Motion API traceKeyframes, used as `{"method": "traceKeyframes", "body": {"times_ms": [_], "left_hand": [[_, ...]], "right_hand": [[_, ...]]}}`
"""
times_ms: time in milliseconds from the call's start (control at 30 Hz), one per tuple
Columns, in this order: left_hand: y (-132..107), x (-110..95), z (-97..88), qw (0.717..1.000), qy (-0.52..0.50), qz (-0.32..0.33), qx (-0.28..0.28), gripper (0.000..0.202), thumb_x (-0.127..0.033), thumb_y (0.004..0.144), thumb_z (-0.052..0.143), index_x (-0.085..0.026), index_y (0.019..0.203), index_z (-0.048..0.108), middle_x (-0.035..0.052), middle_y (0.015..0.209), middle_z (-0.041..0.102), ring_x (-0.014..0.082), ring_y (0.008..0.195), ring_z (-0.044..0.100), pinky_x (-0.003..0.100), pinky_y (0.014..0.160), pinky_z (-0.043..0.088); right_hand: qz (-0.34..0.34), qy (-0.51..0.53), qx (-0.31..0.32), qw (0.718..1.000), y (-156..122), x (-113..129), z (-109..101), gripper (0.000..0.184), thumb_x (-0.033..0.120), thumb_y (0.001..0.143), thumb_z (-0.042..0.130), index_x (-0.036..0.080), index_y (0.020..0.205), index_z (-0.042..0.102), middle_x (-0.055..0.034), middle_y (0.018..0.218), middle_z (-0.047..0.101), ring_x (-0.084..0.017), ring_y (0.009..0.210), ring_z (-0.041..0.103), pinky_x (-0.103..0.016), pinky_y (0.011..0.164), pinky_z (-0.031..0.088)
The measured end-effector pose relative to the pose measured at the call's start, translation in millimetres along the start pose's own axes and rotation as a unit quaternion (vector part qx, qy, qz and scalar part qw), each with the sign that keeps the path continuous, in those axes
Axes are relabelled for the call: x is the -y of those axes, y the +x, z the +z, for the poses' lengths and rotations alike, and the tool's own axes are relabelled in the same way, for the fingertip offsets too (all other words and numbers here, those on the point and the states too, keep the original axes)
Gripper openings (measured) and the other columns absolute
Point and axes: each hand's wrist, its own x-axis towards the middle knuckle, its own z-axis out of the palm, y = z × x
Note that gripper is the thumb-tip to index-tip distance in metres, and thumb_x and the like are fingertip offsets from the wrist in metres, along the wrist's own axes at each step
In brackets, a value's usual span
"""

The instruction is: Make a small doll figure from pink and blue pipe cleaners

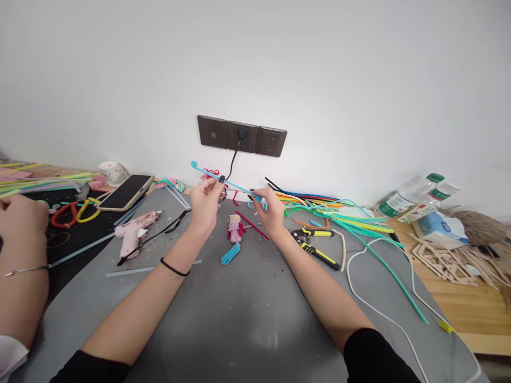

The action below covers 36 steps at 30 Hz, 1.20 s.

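Observation:
A light blue pipe cleaner [238,185] is held up above the grey mat, stretched between my two hands. Its left end is rolled into a small coil, and another curl shows by my right fingers. My left hand [205,206] pinches it near the middle, while my right hand [270,214] closes on its right end. Below them lie a small bundle of pink and cream pipe cleaners [235,229] and a folded blue bundle [230,254]. A dark red pipe cleaner [253,225] slants across the mat beside them.
At left are a pink glue gun [133,233], a phone [126,192] and another person's arm [24,250]. Yellow-black wire strippers [317,246], green pipe cleaners [393,276] and a white cable [373,306] lie at right. Bottles [413,196] stand beyond.

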Motion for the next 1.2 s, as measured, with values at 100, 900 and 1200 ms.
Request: {"method": "traceKeyframes", "body": {"times_ms": [100, 900, 1200], "left_hand": [[-2, 8, -4.0, 1.0, -0.014, -0.006, 0.008, 0.044, -0.048, 0.054, 0.094, -0.017, 0.07, 0.066, 0.001, 0.069, 0.063, 0.0108, 0.063, 0.055, 0.024, 0.061, 0.045], [-2, 24, -17.5, 0.996, 0.039, 0.078, 0.014, 0.042, -0.053, 0.069, 0.087, -0.018, 0.082, 0.067, 0.0014, 0.075, 0.067, 0.0128, 0.068, 0.06, 0.024, 0.063, 0.047], [-9, 17, -12.1, 0.997, 0.035, -0.039, 0.06, 0.049, -0.057, 0.059, 0.09, -0.016, 0.077, 0.07, 0.0064, 0.074, 0.072, 0.0166, 0.069, 0.066, 0.028, 0.065, 0.052]], "right_hand": [[0.003, -0.004, -0.002, 1.0, -2, -1, 1, 0.013, 0.016, 0.1, 0.056, 0.023, 0.107, 0.064, -0.0054, 0.096, 0.073, -0.017, 0.089, 0.069, -0.031, 0.081, 0.053], [0.548, 0.398, 0.091, 0.73, 17, 4, 4, 0.014, 0.027, 0.066, 0.074, 0.02, 0.064, 0.061, 0.0006, 0.062, 0.062, -0.012, 0.058, 0.052, -0.025, 0.058, 0.044], [0.094, 0.052, 0.149, 0.983, 15, 8, -9, 0.014, 0.012, 0.086, 0.052, 0.022, 0.086, 0.062, -0.0039, 0.083, 0.062, -0.02, 0.083, 0.057, -0.033, 0.079, 0.046]]}}
